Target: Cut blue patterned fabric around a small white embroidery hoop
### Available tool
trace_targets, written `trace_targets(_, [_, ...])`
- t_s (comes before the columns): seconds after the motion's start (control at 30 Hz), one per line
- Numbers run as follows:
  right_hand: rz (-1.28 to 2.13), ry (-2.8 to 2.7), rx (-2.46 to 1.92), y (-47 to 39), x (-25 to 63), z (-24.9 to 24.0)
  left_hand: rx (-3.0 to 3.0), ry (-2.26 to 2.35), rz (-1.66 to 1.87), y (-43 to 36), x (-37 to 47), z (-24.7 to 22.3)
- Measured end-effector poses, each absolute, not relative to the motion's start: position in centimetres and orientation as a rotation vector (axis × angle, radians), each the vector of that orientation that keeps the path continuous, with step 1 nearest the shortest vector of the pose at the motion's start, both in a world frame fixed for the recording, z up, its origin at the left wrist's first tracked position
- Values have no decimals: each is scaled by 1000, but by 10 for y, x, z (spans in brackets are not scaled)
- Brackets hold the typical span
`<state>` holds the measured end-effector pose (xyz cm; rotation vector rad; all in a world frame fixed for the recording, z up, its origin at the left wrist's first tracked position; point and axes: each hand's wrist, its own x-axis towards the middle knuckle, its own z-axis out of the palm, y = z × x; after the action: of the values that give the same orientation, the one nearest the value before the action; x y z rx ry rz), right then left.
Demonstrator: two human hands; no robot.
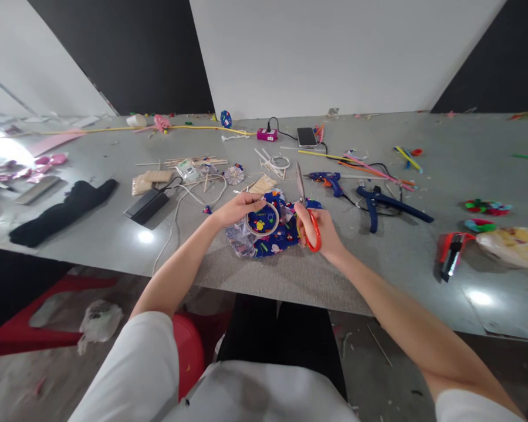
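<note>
A piece of blue fabric (pixel 276 246) with a colourful print lies bunched on the table in front of me, its paler underside showing at the left. On top of it rests a cream-coloured ring (pixel 249 226), like a narrow tape roll, with the print showing through its middle. My left hand (pixel 240 210) grips the ring's upper left edge, with thumb and fingers on ring and fabric. In my right hand (pixel 320 228) are scissors (pixel 315 239) with orange handles, their blades pointing up and away from me. The right fingers also touch the fabric's right side.
Beyond the fabric lie a blue glue gun (pixel 328 179), white rings (pixel 280 162), a phone (pixel 307 137) and a pink power adapter (pixel 267 135). Blue pliers-like tool (pixel 381 202) and a red utility knife (pixel 452 255) lie right. A black adapter (pixel 146 205) and dark cloth (pixel 66 212) lie left.
</note>
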<state>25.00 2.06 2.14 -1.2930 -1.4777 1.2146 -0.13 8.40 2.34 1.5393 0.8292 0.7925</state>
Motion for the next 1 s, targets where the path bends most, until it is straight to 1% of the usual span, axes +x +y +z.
trace_targets(0.1, [975, -1588, -1417, 35, 265, 23, 1369, 835, 916, 86, 0, 19])
trace_targets(0.23, [485, -1741, -1643, 59, 289, 23, 1192, 819, 1070, 91, 4, 11])
trace_targets(0.3, [349, -1751, -1731, 68, 298, 21, 1136, 831, 1132, 93, 8, 10])
trace_targets(0.47, [406, -1735, -1745, 80, 310, 8, 1096, 847, 1184, 88, 35, 29])
trace_targets(0.6, [380, -1740, -1804, 88, 320, -1, 1127, 770, 1131, 69, 83, 39])
trace_targets(0.67, [358, -1749, -1828, 92, 324, -4, 1125, 754, 1092, 57, 111, 27])
trace_targets(0.77, [352, -1735, -1851, 94, 328, -5, 1067, 810, 879, 43, 144, -7])
trace_targets(0.83, [352, -1709, -1834, 94, 329, -4, 1056, 888, 807, 44, 154, -28])
trace_targets(0.9, [334, -1688, -1811, 94, 330, -3, 1029, 925, 832, 53, 154, -39])
trace_targets(1.0, [315, -1658, -1845, 93, 332, -2, 965, 913, 913, 82, 138, -37])
